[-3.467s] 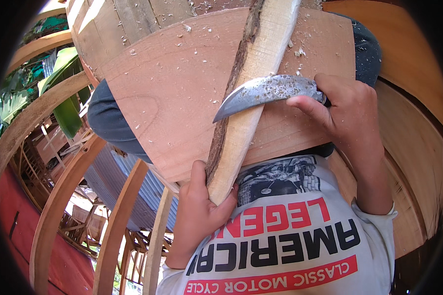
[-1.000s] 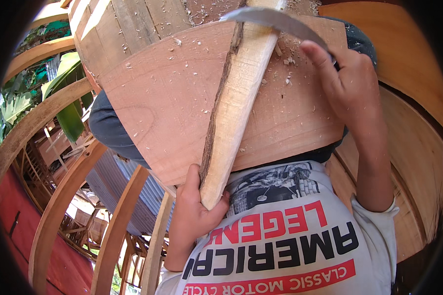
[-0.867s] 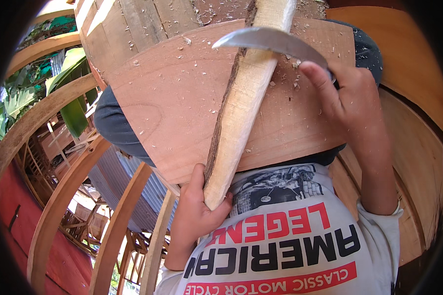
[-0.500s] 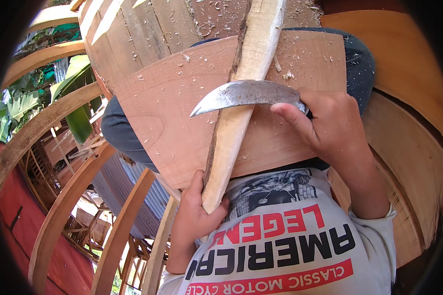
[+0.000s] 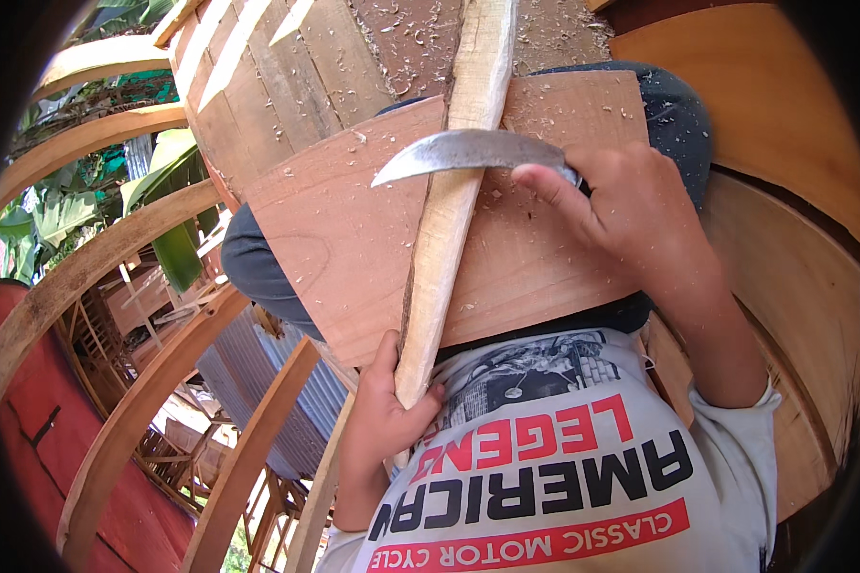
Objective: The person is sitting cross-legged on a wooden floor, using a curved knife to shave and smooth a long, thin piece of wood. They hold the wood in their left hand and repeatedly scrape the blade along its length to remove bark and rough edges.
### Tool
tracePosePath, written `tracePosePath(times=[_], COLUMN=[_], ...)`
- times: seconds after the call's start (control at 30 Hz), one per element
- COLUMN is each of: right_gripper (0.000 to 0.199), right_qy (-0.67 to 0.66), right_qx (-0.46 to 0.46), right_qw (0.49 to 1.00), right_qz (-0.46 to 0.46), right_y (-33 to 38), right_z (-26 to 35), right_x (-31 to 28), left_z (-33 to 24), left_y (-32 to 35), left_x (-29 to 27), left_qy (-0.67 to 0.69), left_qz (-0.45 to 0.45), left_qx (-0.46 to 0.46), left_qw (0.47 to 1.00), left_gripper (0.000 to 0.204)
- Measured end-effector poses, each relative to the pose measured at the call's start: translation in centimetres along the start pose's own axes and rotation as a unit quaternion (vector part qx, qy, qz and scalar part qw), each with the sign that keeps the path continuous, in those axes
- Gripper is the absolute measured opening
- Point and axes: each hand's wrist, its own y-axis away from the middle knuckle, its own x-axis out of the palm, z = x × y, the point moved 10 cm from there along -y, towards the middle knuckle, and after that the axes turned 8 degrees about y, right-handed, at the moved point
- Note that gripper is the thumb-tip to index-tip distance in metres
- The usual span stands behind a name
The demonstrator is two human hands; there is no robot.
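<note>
The left hand point(image 5: 384, 420) grips the lower end of a pale wooden stick point(image 5: 447, 210), which lies on a flat board point(image 5: 354, 239) across the lap. The right hand point(image 5: 631, 205) closes around the handle, mostly hidden, of a curved blade point(image 5: 459, 155) lying across the stick. Further away, shavings probably cover the plank floor point(image 5: 296, 86).

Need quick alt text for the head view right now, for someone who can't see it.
The right hand holds a curved knife across a long wooden stick, which the left hand grips at its lower end. The stick lies on a wooden board on the person's lap, dotted with shavings.
</note>
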Motion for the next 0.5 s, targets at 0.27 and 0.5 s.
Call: tracePosePath(times=[0.27, 0.5], right_gripper=[0.060, 0.053], right_qy=[-0.118, -0.221], right_qx=[0.143, -0.004], right_qw=[0.982, 0.975], right_qz=[-0.039, 0.033], right_y=[-1.7, 1.0], right_z=[-7.9, 0.6], right_x=[-2.4, 0.0], left_z=[1.9, 1.1], left_y=[1.4, 1.6], left_x=[0.1, 0.4], left_qy=[0.095, 0.311], left_qz=[0.008, 0.081], left_qx=[-0.123, -0.114], left_qw=[0.988, 0.940], left_gripper=[0.063, 0.040])
